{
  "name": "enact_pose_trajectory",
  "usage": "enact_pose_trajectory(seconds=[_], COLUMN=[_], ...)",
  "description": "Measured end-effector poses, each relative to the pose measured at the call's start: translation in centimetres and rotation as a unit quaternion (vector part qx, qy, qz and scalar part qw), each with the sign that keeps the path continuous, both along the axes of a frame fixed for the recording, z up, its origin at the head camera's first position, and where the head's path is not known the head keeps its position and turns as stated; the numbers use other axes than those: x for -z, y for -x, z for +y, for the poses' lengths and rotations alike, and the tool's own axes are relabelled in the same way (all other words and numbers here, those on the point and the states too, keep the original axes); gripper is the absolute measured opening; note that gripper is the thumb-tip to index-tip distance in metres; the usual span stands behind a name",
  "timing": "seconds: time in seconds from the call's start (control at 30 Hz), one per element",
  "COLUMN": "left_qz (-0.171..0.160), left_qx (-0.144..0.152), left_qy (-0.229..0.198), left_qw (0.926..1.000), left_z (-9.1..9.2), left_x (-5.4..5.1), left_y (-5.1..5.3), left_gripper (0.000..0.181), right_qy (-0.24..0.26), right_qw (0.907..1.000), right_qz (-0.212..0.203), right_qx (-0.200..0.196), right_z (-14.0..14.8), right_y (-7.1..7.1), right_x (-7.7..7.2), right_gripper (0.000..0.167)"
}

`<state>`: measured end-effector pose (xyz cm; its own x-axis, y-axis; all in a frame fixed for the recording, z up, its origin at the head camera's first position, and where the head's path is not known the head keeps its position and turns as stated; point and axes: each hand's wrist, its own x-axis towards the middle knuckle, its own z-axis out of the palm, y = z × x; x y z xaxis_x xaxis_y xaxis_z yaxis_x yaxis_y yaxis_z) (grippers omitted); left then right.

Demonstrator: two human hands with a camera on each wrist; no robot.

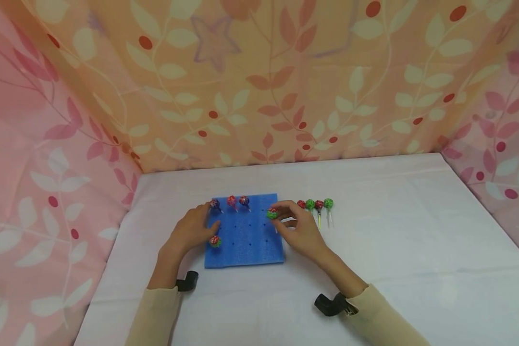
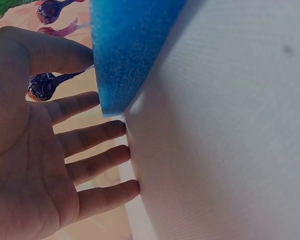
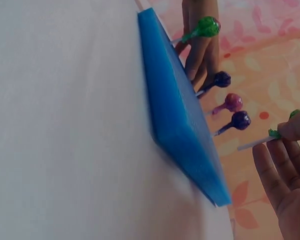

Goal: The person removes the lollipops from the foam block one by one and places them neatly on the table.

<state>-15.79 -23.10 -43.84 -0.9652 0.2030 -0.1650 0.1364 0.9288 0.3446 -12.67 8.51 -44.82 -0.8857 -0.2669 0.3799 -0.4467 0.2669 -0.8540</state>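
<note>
Right hand [image 1: 300, 229] pinches a round green-and-red wrapped lollipop [image 1: 272, 213], stick clear of a square blue foam board [image 1: 242, 254], near its right edge. Left hand [image 1: 192, 228], fingers spread, rests at the left edge. Four wrapped lollipops [image 1: 244, 200] stand in it.

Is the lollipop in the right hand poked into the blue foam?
No, in the right wrist view its white stick ends in midair, apart from the blue foam.
</note>
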Motion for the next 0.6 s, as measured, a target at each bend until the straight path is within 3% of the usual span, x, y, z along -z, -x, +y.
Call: enact_pose_trajectory(seconds=[0.3,0.6], left_qz=[0.004,0.007], left_qx=[0.003,0.009], left_qy=[0.000,0.004], left_qw=[1.0000,0.9999], left_z=[0.0,0.1], left_x=[-0.1,-0.2], left_y=[-0.2,-0.3], left_gripper=[0.073,0.073], right_qy=[-0.012,-0.006], right_qw=[0.9995,0.9993], right_qz=[0.009,0.015], right_qx=[0.027,0.032], right_z=[2.1,3.2], right_y=[0.1,-0.2], right_x=[-0.3,0.3], right_gripper=[0.037,0.037])
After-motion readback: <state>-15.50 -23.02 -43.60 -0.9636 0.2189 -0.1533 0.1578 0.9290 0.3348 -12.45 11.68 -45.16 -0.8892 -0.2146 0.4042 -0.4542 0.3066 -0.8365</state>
